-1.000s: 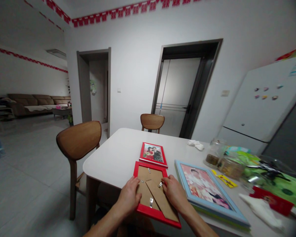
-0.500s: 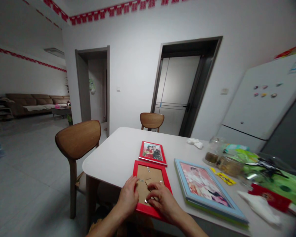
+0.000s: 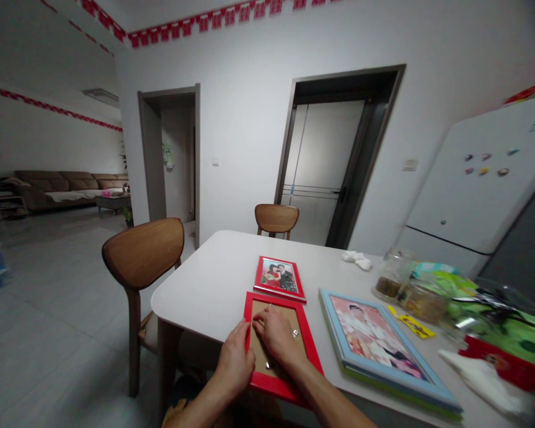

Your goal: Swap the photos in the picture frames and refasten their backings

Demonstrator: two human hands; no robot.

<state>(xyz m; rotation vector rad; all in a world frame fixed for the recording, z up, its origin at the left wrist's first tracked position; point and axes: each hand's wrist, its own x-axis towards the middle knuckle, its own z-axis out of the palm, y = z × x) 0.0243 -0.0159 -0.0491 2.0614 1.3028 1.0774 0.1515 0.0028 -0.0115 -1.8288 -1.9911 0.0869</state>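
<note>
A red picture frame point(image 3: 312, 351) lies face down at the table's near edge, its brown backing board point(image 3: 283, 364) and small metal clips showing. My left hand point(image 3: 236, 355) grips the frame's left side, fingers closed round the edge. Over the upper left of the backing is my right hand point(image 3: 274, 333), its fingers bent together near the left inner edge; whatever is under the fingertips is hidden. Just behind lies a smaller red frame point(image 3: 280, 278) with a photo of a couple. To the right rests a light blue frame point(image 3: 383, 342) with a pink picture, on top of something green.
The white table point(image 3: 205, 279) carries glass jars point(image 3: 390, 276), crumpled tissue point(image 3: 356, 260), a yellow packet point(image 3: 415, 326), a red packet point(image 3: 502, 361) and green bags at the right. Wooden chairs point(image 3: 147, 252) stand at its left and far sides.
My right hand has moved up and left across the backing, from the lower clip to the left inner edge. My left hand stays on the frame's left side.
</note>
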